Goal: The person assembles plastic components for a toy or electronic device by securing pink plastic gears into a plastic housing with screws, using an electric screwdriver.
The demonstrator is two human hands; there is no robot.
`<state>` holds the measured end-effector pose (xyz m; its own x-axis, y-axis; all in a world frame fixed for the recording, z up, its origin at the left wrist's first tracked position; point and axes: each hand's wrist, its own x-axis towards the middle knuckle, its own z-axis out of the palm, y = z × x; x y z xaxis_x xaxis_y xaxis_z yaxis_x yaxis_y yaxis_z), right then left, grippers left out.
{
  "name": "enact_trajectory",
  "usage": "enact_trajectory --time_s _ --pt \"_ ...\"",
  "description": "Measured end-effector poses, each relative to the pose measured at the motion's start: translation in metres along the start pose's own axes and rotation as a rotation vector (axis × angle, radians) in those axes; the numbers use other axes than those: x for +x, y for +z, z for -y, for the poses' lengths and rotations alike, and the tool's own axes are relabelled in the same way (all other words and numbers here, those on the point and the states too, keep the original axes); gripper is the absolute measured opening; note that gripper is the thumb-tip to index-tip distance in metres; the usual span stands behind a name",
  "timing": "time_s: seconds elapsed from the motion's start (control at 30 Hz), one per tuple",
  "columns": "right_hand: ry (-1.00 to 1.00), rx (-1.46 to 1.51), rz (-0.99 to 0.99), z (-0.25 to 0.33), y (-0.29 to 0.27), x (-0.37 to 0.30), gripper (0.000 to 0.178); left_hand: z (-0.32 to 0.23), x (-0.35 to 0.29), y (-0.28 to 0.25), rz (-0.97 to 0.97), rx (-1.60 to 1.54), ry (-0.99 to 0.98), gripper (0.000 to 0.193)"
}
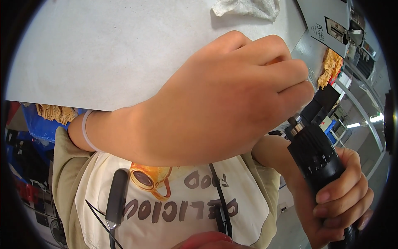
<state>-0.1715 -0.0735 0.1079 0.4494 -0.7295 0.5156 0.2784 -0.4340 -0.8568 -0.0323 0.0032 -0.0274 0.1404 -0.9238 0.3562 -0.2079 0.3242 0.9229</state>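
My left hand [248,87] reaches across from the left over the white table [91,45], a pale band round its wrist. Its fingers are curled in tightly, and whatever they hold is hidden behind the knuckles; only a sliver of something clear shows beside them. At the lower right, my right hand [346,197] is wrapped round a black electric screwdriver [317,155] with a marked collar. The screwdriver tilts up and to the left, its metal nose close to the left hand's little-finger side. My left hand covers its tip.
A crumpled white cloth [248,9] lies at the table's far side. Right of it stands a grey machine [325,27], with crumpled tan material [331,68] nearby. A blue bag [39,122] sits below the table's left edge. A black-handled object [117,195] and cords lie against my apron [166,224].
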Motion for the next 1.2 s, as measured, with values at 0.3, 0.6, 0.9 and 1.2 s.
enact_trajectory --time_s 0.3,0.6,0.9,1.2 --pt "-0.034 -0.138 -0.072 -0.012 0.033 -0.002 0.027 -0.002 0.001 -0.001 0.020 -0.016 0.001 0.034" --pt "0.018 -0.045 -0.087 -0.012 0.030 -0.017 0.027 0.007 -0.001 -0.001 0.000 0.026 0.120 0.023" --pt "-0.086 0.080 -0.365 0.002 -0.010 -0.019 0.020 0.010 0.001 -0.004 -0.049 0.065 0.212 0.013" --pt "0.241 0.098 -0.479 -0.030 -0.096 -0.037 0.023 -0.002 0.017 -0.023 0.183 0.218 0.244 0.016"
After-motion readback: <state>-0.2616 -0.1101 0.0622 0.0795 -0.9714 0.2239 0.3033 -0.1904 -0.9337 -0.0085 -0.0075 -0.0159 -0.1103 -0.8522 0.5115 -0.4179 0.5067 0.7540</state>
